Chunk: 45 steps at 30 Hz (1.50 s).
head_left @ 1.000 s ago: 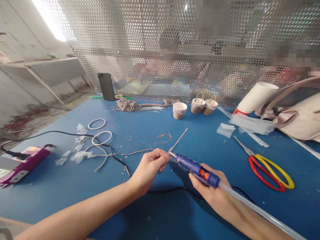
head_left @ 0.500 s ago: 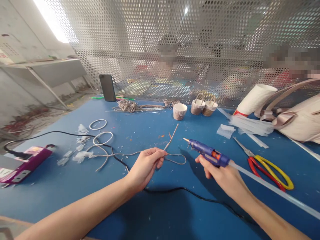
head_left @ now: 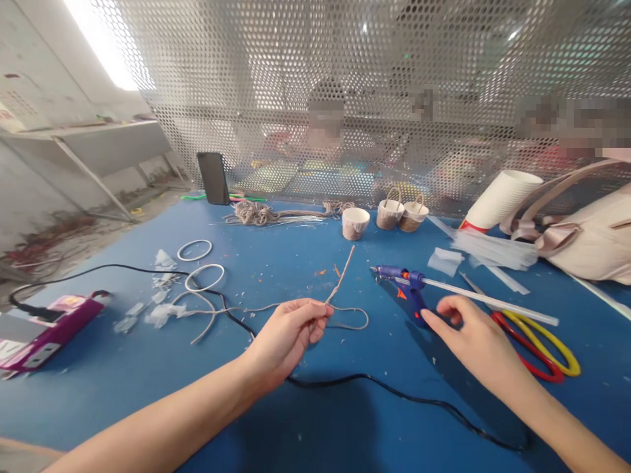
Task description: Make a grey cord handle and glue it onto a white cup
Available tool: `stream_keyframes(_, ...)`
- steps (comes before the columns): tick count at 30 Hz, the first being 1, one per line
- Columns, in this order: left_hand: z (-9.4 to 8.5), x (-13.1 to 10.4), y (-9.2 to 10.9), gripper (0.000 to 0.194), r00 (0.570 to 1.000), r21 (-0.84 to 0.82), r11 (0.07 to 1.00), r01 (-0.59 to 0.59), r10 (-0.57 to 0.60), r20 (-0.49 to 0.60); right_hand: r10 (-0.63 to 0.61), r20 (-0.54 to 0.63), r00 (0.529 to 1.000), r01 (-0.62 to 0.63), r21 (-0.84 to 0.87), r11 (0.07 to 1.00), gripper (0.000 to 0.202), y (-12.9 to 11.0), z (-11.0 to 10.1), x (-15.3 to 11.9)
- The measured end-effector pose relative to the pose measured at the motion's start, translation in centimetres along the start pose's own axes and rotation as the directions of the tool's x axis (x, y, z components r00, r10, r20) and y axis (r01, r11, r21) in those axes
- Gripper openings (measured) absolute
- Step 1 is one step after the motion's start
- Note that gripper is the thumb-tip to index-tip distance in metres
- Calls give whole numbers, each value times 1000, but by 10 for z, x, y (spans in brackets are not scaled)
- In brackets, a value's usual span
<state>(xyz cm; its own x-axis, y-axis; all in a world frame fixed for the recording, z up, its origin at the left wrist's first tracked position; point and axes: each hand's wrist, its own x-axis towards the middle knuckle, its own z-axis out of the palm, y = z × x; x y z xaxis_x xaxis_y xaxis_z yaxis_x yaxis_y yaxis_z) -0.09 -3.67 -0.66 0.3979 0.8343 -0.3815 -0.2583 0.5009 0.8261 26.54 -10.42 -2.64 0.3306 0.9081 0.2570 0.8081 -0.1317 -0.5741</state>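
My left hand (head_left: 296, 332) pinches a grey-brown cord (head_left: 342, 279) between thumb and fingers. One stiff-looking end points up and away, and a loop of it bends out to the right. My right hand (head_left: 473, 335) is open, its thumb and fingers apart, just behind the handle of a blue glue gun (head_left: 410, 289). The gun lies on the table with a long clear glue stick (head_left: 493, 300) out of its back and its nozzle towards the left. Red-and-yellow-handled scissors (head_left: 532, 341) lie beyond my right hand, partly under the glue stick.
Small cups (head_left: 355, 226) stand at the back beside bundled cord (head_left: 254, 213) and an upright phone (head_left: 213, 179). White rings (head_left: 204, 278) and plastic scraps lie left, near a purple power strip (head_left: 52, 328). A black cable (head_left: 365, 378) crosses the blue table. Paper cups (head_left: 503, 200) and a bag (head_left: 591, 230) are right.
My right hand has let go of the glue gun and drawn back to the right. The gun now rests on the table. My left hand still pinches the cord in nearly the same place.
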Motion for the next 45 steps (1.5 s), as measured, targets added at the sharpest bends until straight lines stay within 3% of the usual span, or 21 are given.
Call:
stream_keyframes(2,2,-3,0,8,1000,-20,1000,19,-19,13,-38,112,993,30,75,997,31,-11,-10,-18)
stream_keyframes(5,9,-10,-1,7,996,-41,996,77,-74,55,-110,370,922,-28,348,937,16,-41,-7,-24)
stream_keyframes(7,12,-14,-2,7,988,-42,991,125,-120,100,-152,452,879,-156,574,804,21,-61,7,-16)
stream_keyframes(9,14,-18,-3,8,977,-46,985,165,-157,143,-215,518,828,-307,739,599,31,-74,25,-3)
stream_keyframes(11,13,-19,-4,9,966,-56,981,188,-174,190,-300,563,770,-425,804,416,29,-81,39,6)
stream_keyframes(13,11,-18,-3,10,955,-67,977,202,-181,235,-355,583,731,-498,811,307,17,-84,47,9)
stream_keyframes(16,9,-17,-2,11,941,-68,971,229,-204,269,-349,595,724,-539,804,251,2,-85,49,7)
stream_keyframes(20,8,-17,-1,7,946,-77,966,245,-221,238,-320,614,721,-560,789,252,10,-82,48,5)
stream_keyframes(26,6,-15,-3,5,967,-80,980,181,-163,194,-266,623,736,-603,781,162,11,-77,48,4)
stream_keyframes(37,5,-13,-5,12,993,22,994,105,-106,50,-125,644,755,-595,752,285,22,-74,42,-10)
stream_keyframes(39,5,-13,-6,16,996,19,996,83,-83,37,-81,618,782,-549,745,380,23,-74,42,-13)
stream_keyframes(41,5,-13,-6,20,998,30,998,57,-58,30,-59,563,824,-449,714,537,23,-75,42,-14)
stream_keyframes(45,2,-13,-8,23,1000,82,996,16,-17,16,-149,389,909,-132,608,783,21,-79,35,-18)
